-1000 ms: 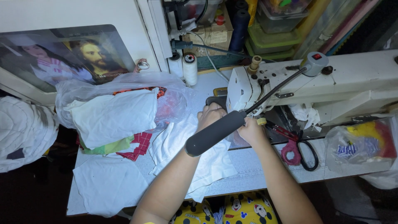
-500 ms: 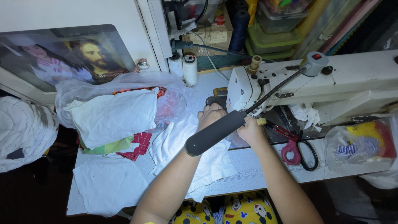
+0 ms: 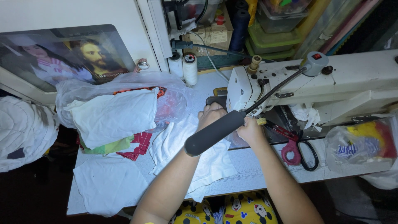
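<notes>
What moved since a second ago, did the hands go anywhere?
Nothing visibly changed. The left hand and right hand stay on the white cloth at the needle end of the sewing machine. The scissors and the plastic bag of fabric lie where they were.

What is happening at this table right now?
A person sits at a white sewing machine. Both hands, left hand and right hand, rest on white cloth close to the needle area. A dark foam-covered handle crosses above them. Scissors lie to the right, and a plastic bag of cloth to the left.
</notes>
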